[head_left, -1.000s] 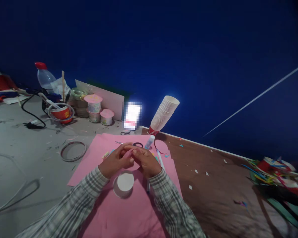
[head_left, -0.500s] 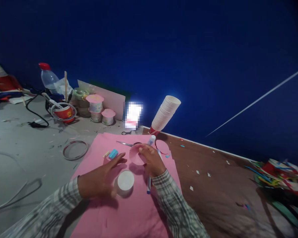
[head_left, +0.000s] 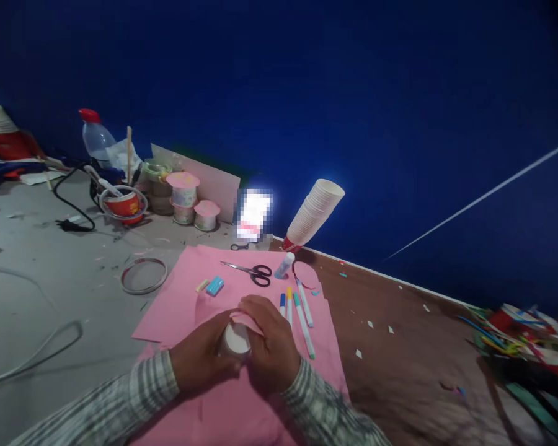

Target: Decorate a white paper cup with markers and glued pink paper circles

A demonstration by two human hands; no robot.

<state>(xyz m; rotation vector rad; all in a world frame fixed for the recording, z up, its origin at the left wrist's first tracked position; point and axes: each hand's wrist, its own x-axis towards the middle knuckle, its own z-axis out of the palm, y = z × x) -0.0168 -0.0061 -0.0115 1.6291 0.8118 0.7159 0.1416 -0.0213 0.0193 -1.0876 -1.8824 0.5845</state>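
Between my hands a small white cup (head_left: 237, 339) rests over the pink paper sheets (head_left: 181, 282). My left hand (head_left: 199, 356) curves round the cup's left side. In my right hand (head_left: 272, 347) is a pink paper disc (head_left: 247, 322), seen nearly edge-on at the cup's upper right rim; some of it is hidden by the fingers. Black-handled scissors (head_left: 255, 272) lie beyond the hands, with a blue eraser (head_left: 215, 285) to their left and a glue stick (head_left: 284, 265) to their right. Several markers (head_left: 304, 325) lie beside my right hand.
A leaning stack of paper cups (head_left: 314, 214) stands at the back, near a bright blurred screen (head_left: 254, 215). Pink-topped cups (head_left: 207, 215), a tape ring (head_left: 144, 276) and a red cup (head_left: 125, 207) are at left. Craft scraps (head_left: 506, 334) lie at right.
My left hand has closed in around the cup. My right hand has brought the pink disc down and left to the cup's rim, uncovering the scissors' handles and the markers.
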